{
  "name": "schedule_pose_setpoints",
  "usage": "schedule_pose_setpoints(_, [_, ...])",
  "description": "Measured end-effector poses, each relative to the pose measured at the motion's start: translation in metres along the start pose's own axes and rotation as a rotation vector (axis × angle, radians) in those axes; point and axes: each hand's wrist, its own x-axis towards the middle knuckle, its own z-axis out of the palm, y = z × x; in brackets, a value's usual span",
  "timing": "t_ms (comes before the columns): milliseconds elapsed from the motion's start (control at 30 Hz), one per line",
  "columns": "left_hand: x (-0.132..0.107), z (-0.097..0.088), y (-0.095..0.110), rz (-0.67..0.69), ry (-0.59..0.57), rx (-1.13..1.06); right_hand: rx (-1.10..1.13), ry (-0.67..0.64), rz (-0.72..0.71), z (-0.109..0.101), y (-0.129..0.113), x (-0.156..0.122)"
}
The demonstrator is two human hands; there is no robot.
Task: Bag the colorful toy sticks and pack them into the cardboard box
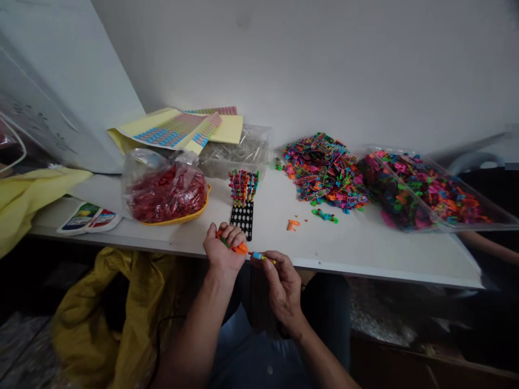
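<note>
My left hand (pixel 224 253) is closed, palm up, with the fingers curled around small orange and green plastic pieces (pixel 240 248); how many it holds is hidden. Between the thumb and fingers of my right hand (pixel 285 286) is a small blue-and-yellow plastic piece (pixel 258 255) with a red tip, pointing at the orange piece, close to it. Just beyond the left hand lies a black rack (pixel 242 222) with round holes. Several colourful plastic pieces (pixel 242 186) stand upright in its far rows. A loose orange piece (pixel 292 223) rests on the table to the right.
A heap of colourful plastic toys (pixel 326 175) lies against the wall, beside a clear bin (pixel 436 219) of similar parts. Left, a bag of red pieces (pixel 166 192) sits in a yellow basket (pixel 182 219). Sticker sheets (pixel 170 127) cover a clear tub (pixel 259 146). Another person's arm (pixel 488 246) shows far right.
</note>
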Motion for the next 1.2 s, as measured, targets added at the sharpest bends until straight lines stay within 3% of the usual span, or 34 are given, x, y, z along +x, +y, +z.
schedule_pose_setpoints(400, [0.002,-0.007,0.003,0.003,0.036,0.022,-0.129,-0.018,-0.099,0.003,0.004,-0.002])
schedule_pose_setpoints(633, [0.005,-0.011,0.000,0.020,0.081,0.052,-0.411,-0.082,-0.401,-0.006,0.008,-0.002])
schedule_pose_setpoints(767, [0.006,-0.012,0.000,0.020,0.080,0.091,-0.484,-0.144,-0.489,-0.010,0.009,0.000])
schedule_pose_setpoints(1100, [0.005,-0.016,-0.007,0.019,0.072,0.171,-0.458,-0.137,-0.504,-0.012,0.025,-0.007])
schedule_pose_setpoints(1200, [0.003,-0.014,-0.006,0.061,0.024,0.204,-0.424,-0.142,-0.432,-0.009,0.023,-0.009])
